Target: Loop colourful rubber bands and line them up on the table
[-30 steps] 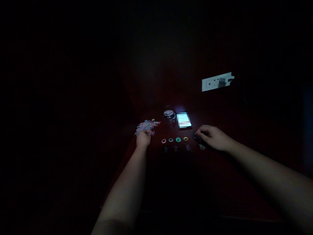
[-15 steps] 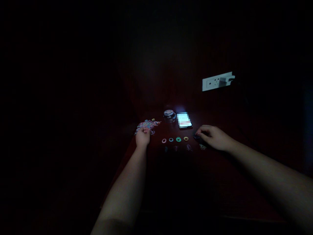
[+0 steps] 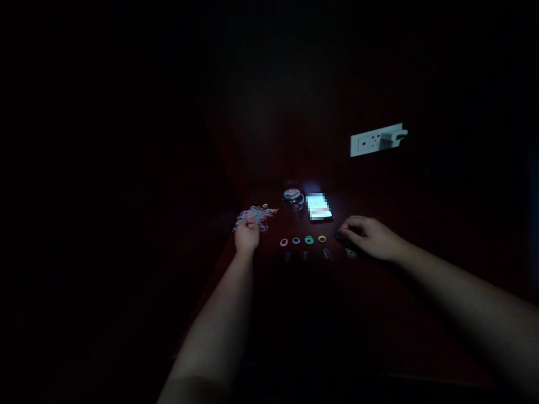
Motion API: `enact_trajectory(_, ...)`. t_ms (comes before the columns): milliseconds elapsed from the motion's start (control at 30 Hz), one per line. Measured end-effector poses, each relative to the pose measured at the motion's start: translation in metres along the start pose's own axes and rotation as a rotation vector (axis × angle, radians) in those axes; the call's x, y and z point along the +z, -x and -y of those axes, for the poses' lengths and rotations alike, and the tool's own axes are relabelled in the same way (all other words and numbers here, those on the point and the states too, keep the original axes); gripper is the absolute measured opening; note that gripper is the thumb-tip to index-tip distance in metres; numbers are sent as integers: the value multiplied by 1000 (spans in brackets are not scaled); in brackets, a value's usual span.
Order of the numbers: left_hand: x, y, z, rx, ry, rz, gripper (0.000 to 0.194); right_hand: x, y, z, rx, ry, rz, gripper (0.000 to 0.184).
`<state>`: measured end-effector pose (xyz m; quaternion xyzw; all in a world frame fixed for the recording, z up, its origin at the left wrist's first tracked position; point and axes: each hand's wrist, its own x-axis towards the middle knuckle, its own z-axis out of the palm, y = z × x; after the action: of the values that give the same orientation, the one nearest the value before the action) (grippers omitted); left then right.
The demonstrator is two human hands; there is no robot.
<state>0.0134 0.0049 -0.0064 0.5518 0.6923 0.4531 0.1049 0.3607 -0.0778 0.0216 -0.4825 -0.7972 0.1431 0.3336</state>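
Observation:
My left hand (image 3: 247, 235) is at the near edge of a loose pile of small coloured elastic bands (image 3: 255, 214), its fingers curled closed; whatever they hold is hidden. On the right, my right hand (image 3: 366, 235) rests on the table with thumb and forefinger pinched at a dark hair tie (image 3: 338, 234). A row of hair ties runs between the hands: pink (image 3: 283, 242), blue (image 3: 296, 240), green (image 3: 309, 240) and yellow (image 3: 322, 239). Nearer to me lie small clusters of thin bands, among them a purple cluster (image 3: 327, 255) and a yellowish cluster (image 3: 351, 253).
Behind the row stand a clear round jar (image 3: 293, 200) with a pale lid and a phone (image 3: 319, 207) with its screen lit. A wall socket (image 3: 376, 140) with a plug is at the upper right. Most of the dark red table (image 3: 303, 314) lies in deep shadow.
Since a second ago my left hand has drawn slightly back over the pile's edge and its fingers have curled in. My right hand stays by the dark hair tie. The view has shifted slightly.

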Motion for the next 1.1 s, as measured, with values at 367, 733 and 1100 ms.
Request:
enact_trajectory(367,-2,1,-1,-19,80,-1,18,2,0,-2,-17,-1,17,28)
enact_trajectory(733,6,11,-22,214,165,65,14,3,0,5,-59,29,-1,22)
enact_trajectory(1100,7,72,-86,672,116,306,9,7,2,21,-148,-105,-98,20)
